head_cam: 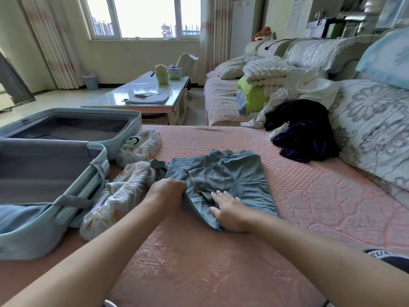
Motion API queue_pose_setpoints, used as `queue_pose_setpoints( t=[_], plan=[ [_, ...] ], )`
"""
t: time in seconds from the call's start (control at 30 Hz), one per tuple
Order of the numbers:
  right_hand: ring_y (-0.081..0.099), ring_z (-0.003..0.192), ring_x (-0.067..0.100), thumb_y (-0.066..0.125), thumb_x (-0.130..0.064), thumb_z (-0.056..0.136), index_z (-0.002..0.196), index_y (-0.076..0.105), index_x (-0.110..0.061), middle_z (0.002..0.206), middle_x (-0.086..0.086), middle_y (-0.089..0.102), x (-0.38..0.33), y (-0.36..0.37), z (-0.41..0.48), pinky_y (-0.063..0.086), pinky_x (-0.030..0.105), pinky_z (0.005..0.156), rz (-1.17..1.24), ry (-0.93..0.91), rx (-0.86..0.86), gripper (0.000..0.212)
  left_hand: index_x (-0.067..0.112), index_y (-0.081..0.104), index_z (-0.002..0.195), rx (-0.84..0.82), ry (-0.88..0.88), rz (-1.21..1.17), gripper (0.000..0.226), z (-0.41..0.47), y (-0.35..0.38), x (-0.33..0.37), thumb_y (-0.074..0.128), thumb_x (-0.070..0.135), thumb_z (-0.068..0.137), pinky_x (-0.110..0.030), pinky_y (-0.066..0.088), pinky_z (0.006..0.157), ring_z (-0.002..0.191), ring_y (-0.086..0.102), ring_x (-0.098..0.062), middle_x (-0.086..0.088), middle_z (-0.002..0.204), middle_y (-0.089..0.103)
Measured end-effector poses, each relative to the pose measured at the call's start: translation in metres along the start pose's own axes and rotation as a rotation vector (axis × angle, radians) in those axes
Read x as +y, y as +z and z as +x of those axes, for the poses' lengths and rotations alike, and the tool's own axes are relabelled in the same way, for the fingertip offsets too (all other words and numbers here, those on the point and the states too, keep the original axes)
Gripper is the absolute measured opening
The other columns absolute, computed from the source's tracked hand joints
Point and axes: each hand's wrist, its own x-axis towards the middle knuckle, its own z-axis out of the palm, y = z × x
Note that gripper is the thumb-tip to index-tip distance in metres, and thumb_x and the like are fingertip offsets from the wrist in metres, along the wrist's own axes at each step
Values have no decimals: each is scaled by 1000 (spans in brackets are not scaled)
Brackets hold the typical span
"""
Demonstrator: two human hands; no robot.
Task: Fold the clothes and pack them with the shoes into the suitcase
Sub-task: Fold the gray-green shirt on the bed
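A grey-green T-shirt (234,173) lies partly folded on the pink bed cover, collar away from me. My left hand (168,190) grips its near left edge with curled fingers. My right hand (230,210) presses flat on the shirt's near part, fingers straight. A light blue suitcase (66,209) lies open at the left, both halves showing grey lining. Two shoes in clear plastic covers lie beside it, one shoe (141,144) farther off and one shoe (115,200) nearer. A pile of dark navy clothes (303,131) sits at the right by the sofa back.
The pink bed cover (321,196) stretches to the right and towards me. White and green laundry (265,85) is heaped on the sofa behind. A glass coffee table (143,94) stands beyond the suitcase. Patterned cushions (371,120) line the right side.
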Motion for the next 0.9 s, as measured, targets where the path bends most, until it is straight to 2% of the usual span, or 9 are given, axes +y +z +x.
queue_pose_setpoints(
  t=[0.07,0.13,0.2,0.3,0.37,0.5,0.7,0.8,0.9],
  plan=[
    [56,120,15,40,-33,106,158,27,-21,149,3,47,13,-28,-6,44,29,99,157,-37,45,55,23,64,100,10,21,-124,20,14,-7,11,58,10,86,-33,53,84,94,63,-22,1,100,64],
    [56,65,4,45,-28,104,153,36,-27,116,-3,61,28,-52,-15,43,22,58,223,-41,143,50,20,67,95,79,141,-271,27,32,-9,25,58,1,78,-37,54,82,91,64,-23,0,98,63],
    [53,53,7,48,-25,102,151,38,-30,103,2,65,45,-71,-21,41,25,49,222,-13,226,50,15,73,93,207,287,-449,33,45,-11,44,57,-4,72,-36,55,79,87,67,-24,-2,98,67],
    [69,95,17,50,-19,99,146,47,-28,119,4,68,71,-88,-23,57,34,84,301,18,316,48,14,79,98,290,453,-618,41,53,-18,85,56,-11,75,-23,50,96,98,69,-18,-4,112,72],
    [61,116,17,49,-18,98,143,53,-24,135,2,63,86,-91,-20,48,32,101,330,38,322,45,16,78,106,201,507,-686,45,53,-18,110,54,-11,79,-22,44,104,109,65,-15,-2,121,70],
    [57,106,13,44,-17,98,145,50,-20,140,6,58,101,-87,-12,43,25,91,250,111,258,48,31,62,132,-95,563,-606,54,54,-2,130,63,6,83,-22,40,107,122,54,-7,7,137,59],
    [50,127,27,45,-38,92,147,44,-25,148,8,46,97,-84,12,43,41,105,35,175,299,56,40,70,87,85,238,-635,41,77,-6,83,58,2,82,-34,54,81,93,65,-17,15,100,65],
    [44,133,23,50,-68,85,142,45,-38,142,-1,46,83,-78,16,33,48,114,-72,-30,267,65,41,54,120,-26,200,-339,47,81,-6,60,61,17,80,-35,52,81,101,58,-19,11,125,48],
    [50,125,21,60,-78,75,146,41,-36,134,-2,48,67,-68,17,41,41,107,-133,-133,162,84,41,36,140,-211,213,-75,73,83,-1,49,71,47,76,-34,51,81,107,60,-24,7,129,44]
  ],
)
